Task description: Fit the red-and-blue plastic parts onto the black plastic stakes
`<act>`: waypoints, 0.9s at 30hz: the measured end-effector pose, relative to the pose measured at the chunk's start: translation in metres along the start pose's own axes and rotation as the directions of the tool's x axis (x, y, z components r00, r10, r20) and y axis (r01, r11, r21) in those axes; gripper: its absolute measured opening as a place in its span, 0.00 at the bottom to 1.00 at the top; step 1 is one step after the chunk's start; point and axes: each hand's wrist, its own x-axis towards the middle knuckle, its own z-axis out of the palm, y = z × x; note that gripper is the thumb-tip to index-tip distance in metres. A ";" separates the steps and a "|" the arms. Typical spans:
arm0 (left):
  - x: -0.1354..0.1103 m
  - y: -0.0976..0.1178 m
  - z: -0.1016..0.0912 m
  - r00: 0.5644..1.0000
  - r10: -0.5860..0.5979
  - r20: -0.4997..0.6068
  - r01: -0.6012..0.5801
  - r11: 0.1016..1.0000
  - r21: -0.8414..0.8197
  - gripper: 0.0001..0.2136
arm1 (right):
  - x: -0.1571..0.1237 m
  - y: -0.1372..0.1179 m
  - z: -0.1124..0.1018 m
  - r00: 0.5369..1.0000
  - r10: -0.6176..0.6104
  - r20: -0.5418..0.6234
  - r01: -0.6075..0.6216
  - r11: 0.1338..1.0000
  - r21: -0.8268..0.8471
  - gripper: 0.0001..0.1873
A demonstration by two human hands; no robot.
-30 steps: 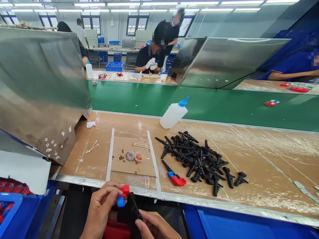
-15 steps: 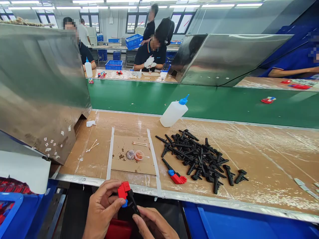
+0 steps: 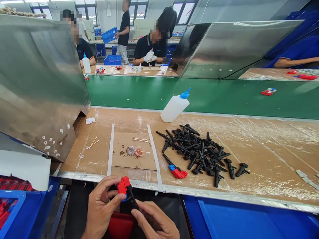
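In front of the table's edge, my left hand pinches a small red and blue plastic toy part between thumb and fingers. My right hand grips the lower end of a black toy gun, whose upper end meets the red and blue part; how they join is partly hidden. On the table just beyond lies a similar red and blue part with a black gun in it. Beside it spreads a heap of black toy guns.
A white bottle with a blue nozzle stands behind the heap. Cotton swabs and two small cups lie on taped cardboard. A metal panel rises at left, blue bins below. Co-workers sit across the green belt.
My view has tipped slightly downward. Both hands keep their grips, with the parts almost unmoved. In the background, a standing person carrying a blue crate has moved left.
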 end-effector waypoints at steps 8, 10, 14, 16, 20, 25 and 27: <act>0.002 -0.002 0.000 0.999 -0.034 -0.024 0.035 0.999 0.005 0.14 | 0.004 -0.013 0.002 0.998 -0.027 -0.053 0.023 0.997 -0.080 0.15; 0.003 -0.002 0.000 0.999 -0.033 -0.035 0.034 0.999 0.020 0.14 | 0.006 -0.015 -0.001 0.995 -0.096 -0.026 0.091 0.982 -0.165 0.16; 0.003 -0.006 -0.001 0.999 -0.004 -0.054 0.008 0.998 0.065 0.13 | 0.007 -0.015 -0.002 0.975 -0.220 -0.025 0.205 0.939 -0.276 0.18; 0.003 -0.008 -0.001 0.997 0.025 -0.068 -0.019 0.996 0.086 0.13 | 0.006 -0.014 0.001 0.963 -0.270 -0.030 0.249 0.922 -0.297 0.20; 0.002 -0.007 -0.001 0.996 0.037 -0.078 -0.030 0.995 0.093 0.13 | 0.005 -0.013 0.007 0.942 -0.322 -0.098 0.277 0.907 -0.316 0.20; 0.005 -0.006 -0.004 0.999 0.018 -0.046 -0.015 0.997 0.078 0.13 | 0.007 -0.016 0.003 0.933 -0.360 -0.018 0.329 0.870 -0.367 0.19; 0.006 -0.009 -0.006 1.000 0.009 -0.020 -0.008 0.998 0.070 0.14 | 0.008 -0.018 0.002 0.928 -0.373 -0.013 0.344 0.868 -0.358 0.20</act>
